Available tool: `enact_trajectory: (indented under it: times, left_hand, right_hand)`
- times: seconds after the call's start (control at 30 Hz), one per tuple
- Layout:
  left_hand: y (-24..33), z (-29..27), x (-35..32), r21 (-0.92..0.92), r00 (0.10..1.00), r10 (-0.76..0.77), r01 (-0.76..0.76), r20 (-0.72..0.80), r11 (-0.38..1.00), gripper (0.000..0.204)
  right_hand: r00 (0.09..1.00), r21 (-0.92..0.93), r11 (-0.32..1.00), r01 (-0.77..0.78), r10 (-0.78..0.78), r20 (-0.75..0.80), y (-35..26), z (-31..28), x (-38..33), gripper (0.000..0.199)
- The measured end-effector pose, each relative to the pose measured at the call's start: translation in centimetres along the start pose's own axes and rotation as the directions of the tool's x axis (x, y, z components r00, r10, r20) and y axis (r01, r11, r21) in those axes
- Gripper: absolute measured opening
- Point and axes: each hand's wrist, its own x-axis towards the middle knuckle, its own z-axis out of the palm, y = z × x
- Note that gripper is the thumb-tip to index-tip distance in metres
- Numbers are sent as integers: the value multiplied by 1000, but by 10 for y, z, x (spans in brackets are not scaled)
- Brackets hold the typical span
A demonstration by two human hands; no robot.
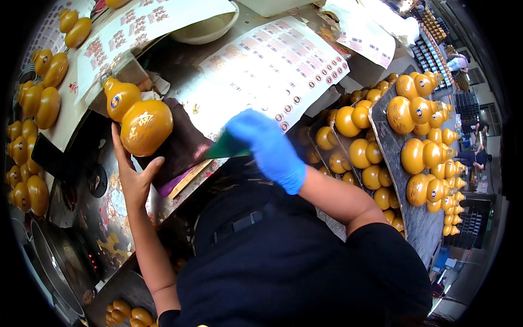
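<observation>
A glossy amber gourd-shaped bottle (146,129), with a gold mark on its lower bulb and a small round blue label on the upper one, lies tilted on a dark cloth (182,141). My bare left hand (133,177) cradles its lower left side, index finger along the edge and thumb below. My right hand (267,147), in a blue glove, is closed and smeared by motion. From its fingers a flat green piece (224,148) points down toward the cloth's edge; its exact kind is unclear. Beyond it lies a white sheet of printed stickers (261,65).
Racks of amber gourd bottles (419,152) stand close on the right, with more bottles (43,103) along the left. A pale bowl (207,27) sits at the back, partly under another sticker sheet (136,32). A round metal pan (52,267) is at lower left. People work far right.
</observation>
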Motion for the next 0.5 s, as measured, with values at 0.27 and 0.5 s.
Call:
enact_trajectory:
  times: [0.27, 0.5]
  left_hand:
    - [14, 17, -2, 415, 969, 124, -25, -212, 910, 89]
    - [30, 26, 2, 651, 919, 366, -187, -150, 736, 90]
  right_hand:
    - [745, 459, 886, 61, 266, -612, 73, -140, -2, 15]
    - [751, -410, 902, 136, -364, -551, 66, -168, 46, 15]
